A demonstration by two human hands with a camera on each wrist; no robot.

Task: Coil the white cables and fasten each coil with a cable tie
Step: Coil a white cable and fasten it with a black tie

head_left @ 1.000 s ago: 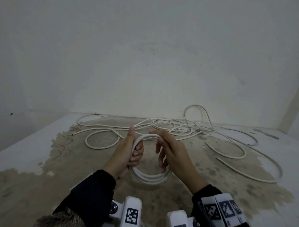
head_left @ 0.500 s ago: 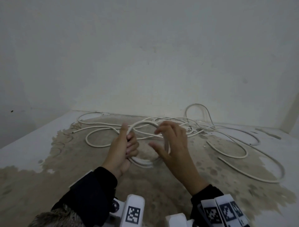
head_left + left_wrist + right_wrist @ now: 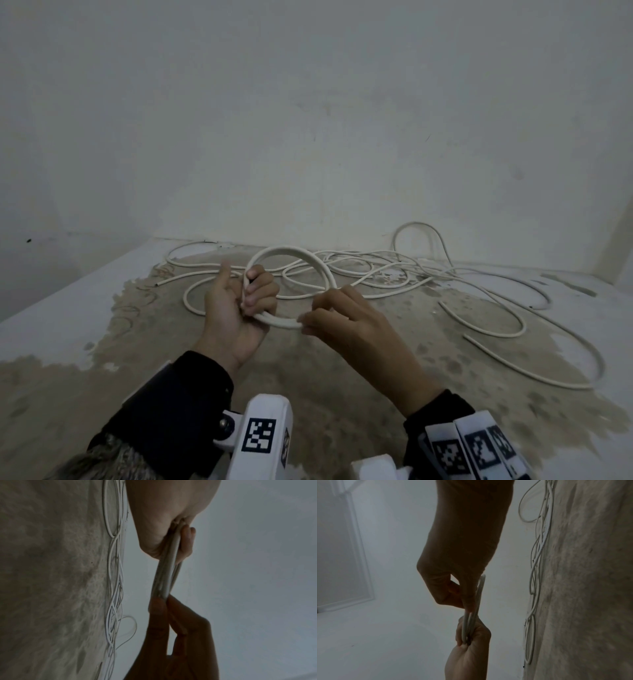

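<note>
2 hands hold our white coil (image 3: 294, 270) mid-frame, off floor (image 3: 85, 377): left hand (image 3: 236, 308) clenched round its left side, right hand (image 3: 346, 322) pinching lower right. Loose cable (image 3: 479, 308) sprawls behind, right.

No readable text shows; only black-and-white square code markers (image 3: 258, 435) on the wrist mounts at 6 o'clock.

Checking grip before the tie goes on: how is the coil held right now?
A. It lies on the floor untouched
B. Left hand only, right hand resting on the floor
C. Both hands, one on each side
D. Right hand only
C: the left hand grips one side of the coil and the right hand pinches the other, clear of the floor.
</note>
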